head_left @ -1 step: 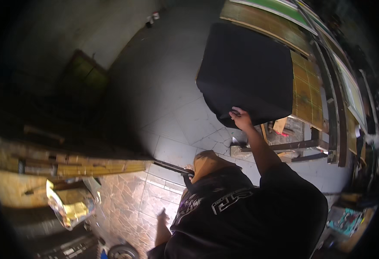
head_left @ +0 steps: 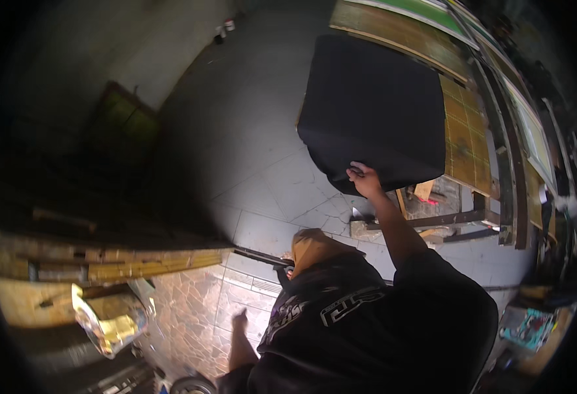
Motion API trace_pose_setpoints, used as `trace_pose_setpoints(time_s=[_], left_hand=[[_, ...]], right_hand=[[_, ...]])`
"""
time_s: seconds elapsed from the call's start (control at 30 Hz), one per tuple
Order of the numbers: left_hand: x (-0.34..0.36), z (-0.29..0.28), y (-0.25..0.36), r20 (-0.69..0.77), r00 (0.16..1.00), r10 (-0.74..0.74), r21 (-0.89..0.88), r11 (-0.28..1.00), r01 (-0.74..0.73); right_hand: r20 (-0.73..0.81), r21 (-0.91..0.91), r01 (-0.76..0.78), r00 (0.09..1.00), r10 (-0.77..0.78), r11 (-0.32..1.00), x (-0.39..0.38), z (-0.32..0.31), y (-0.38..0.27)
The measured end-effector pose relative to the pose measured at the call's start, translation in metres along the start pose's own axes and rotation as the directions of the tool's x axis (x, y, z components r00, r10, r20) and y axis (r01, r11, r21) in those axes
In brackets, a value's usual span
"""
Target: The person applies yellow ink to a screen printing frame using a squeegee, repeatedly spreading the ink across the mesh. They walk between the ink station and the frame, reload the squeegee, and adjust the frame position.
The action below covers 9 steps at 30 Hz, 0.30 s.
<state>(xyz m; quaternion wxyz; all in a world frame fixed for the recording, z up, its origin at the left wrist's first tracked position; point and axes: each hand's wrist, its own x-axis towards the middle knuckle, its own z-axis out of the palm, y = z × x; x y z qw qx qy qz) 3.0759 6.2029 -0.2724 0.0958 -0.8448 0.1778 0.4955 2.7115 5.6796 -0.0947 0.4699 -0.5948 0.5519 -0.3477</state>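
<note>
A sheet of black cloth lies over the end of a wooden table, its near edge drooping in folds. My right hand is at that drooping edge, fingers bent and closed on the cloth. The right arm reaches forward out of a black sleeve. Low on the left, my left hand hangs beside my body over the brownish stone-patterned floor. It touches nothing and appears empty, with a finger stretched out; its other fingers are small and unclear.
Bare wooden tabletop shows right of the cloth, with dark frame bars beyond. A wooden bench stands at left, near an open bag. A wheel is at the lower edge, and a turquoise case at far right.
My left hand has shifted slightly left and up. The view has moved a little; my right hand stays at the cloth's edge.
</note>
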Motion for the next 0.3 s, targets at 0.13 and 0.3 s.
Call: trace_pose_setpoints(time_s=[0.13,0.3], left_hand=[[0.028,-0.199,0.172,-0.36,0.859,0.364,0.151,0.931,-0.331],[0.086,-0.316,0.318,-0.334,0.752,0.568,0.089,0.813,-0.575]], right_hand=[[-0.095,-0.03,0.061,0.993,-0.064,0.998,0.027,0.007,0.009],[0.132,-0.869,0.16,0.987,-0.093,0.468,0.078,0.015,-0.013]])
